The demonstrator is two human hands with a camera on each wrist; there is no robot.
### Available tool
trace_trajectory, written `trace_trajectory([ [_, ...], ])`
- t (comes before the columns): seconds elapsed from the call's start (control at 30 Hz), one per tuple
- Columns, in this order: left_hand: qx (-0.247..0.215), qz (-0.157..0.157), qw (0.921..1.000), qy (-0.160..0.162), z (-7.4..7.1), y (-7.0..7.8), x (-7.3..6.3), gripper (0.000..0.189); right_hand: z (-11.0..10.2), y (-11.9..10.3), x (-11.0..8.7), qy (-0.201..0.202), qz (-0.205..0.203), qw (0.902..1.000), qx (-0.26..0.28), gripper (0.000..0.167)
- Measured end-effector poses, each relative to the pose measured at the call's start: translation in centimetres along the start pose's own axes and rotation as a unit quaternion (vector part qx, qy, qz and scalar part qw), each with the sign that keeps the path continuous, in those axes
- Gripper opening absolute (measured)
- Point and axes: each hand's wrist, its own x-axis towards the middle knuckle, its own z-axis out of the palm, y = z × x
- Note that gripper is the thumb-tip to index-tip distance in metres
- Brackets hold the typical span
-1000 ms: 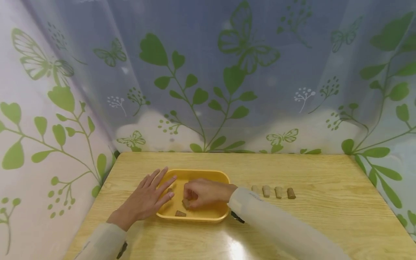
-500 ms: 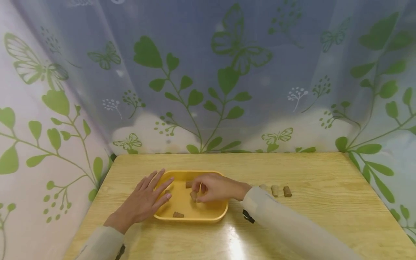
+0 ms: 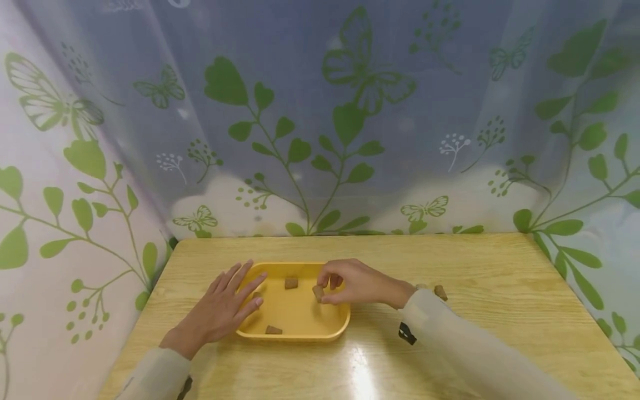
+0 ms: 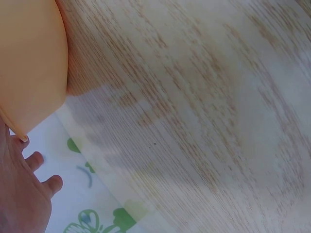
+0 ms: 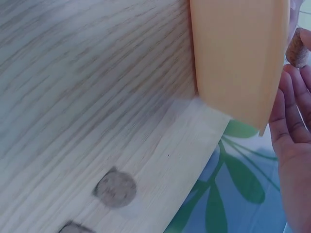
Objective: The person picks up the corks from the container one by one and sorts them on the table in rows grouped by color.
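My right hand (image 3: 357, 283) pinches a cork stopper (image 3: 318, 293) between thumb and fingers, over the right part of a yellow tray (image 3: 292, 337). In the right wrist view the held cork (image 5: 297, 48) shows its speckled side near the tray wall. My left hand (image 3: 220, 308) lies with spread fingers across the tray's left rim. Inside the tray, one cork (image 3: 291, 283) lies toward the back and another cork (image 3: 273, 330) by the front wall. A further cork (image 3: 256, 299) is partly hidden under my left fingers.
Right of the tray, a brown cork (image 3: 440, 292) lies on the wooden table (image 3: 480, 333); a paler cork (image 3: 421, 286) is mostly covered by my right sleeve. A patterned curtain (image 3: 310, 139) stands behind the table and along its sides.
My right hand, still pinching the cork, has moved right and slightly up from the tray's middle. Its sleeve now covers more of the corks on the table. My left hand stays on the rim.
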Motion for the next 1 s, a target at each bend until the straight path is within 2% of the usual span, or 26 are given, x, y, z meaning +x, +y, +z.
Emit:
trace_trajectory([
  [0.3, -0.008, -0.003, 1.0000, -0.001, 0.1, 0.2, -0.1, 0.061, -1.6, 0.2, -2.4, 0.058, 0.026, 0.9977, 0.025, 0.025],
  [0.53, 0.006, -0.002, 1.0000, 0.001, 0.2, 0.0, -0.1, 0.061, -2.4, 0.6, -4.3, 0.093, 0.035, 0.9951, 0.004, 0.025],
  [0.87, -0.001, -0.004, 1.0000, 0.000, -0.1, 0.1, -0.1, 0.061, -2.8, 2.2, -7.0, 0.131, 0.023, 0.9909, -0.018, 0.025],
  [1.0, -0.003, -0.002, 1.0000, 0.000, -0.1, 0.2, -0.1, 0.061, -2.9, 2.5, -8.0, 0.140, 0.034, 0.9894, -0.020, 0.025],
])
